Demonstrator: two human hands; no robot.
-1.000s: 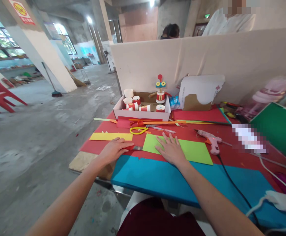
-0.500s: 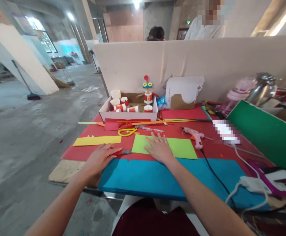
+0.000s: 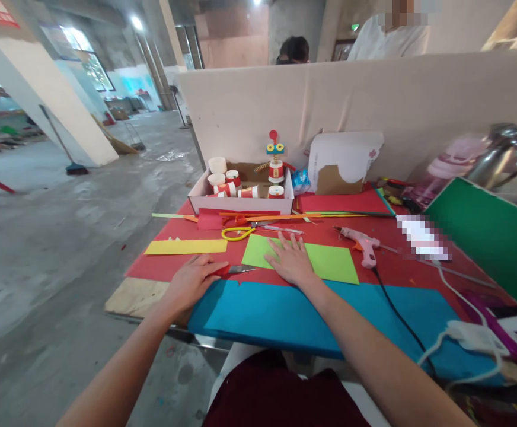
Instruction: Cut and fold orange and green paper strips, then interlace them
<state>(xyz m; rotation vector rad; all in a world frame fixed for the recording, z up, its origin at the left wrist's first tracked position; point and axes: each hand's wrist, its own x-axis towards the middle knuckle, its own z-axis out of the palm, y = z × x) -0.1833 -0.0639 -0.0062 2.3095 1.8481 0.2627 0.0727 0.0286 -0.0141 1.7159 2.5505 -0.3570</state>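
My left hand is closed around the red handle of a bladed tool. Its pointed metal blade lies toward the green paper; whether it is a knife or scissors I cannot tell. My right hand rests flat with spread fingers on the light green paper, covering its middle. Just beyond my left hand is a yellow paper strip. Yellow-handled scissors lie past the green paper. Under my forearms is a blue sheet along the table's near edge.
A pink glue gun with a black cord lies to the right. At the back, a box holds paper cups and a cup figure. A green panel stands at right; a white partition rises behind.
The view has shifted, so everything sits slightly differently in frame. The red-handled tool's blade now points more to the right, its tip clearer. My right hand stays flat on the green paper.
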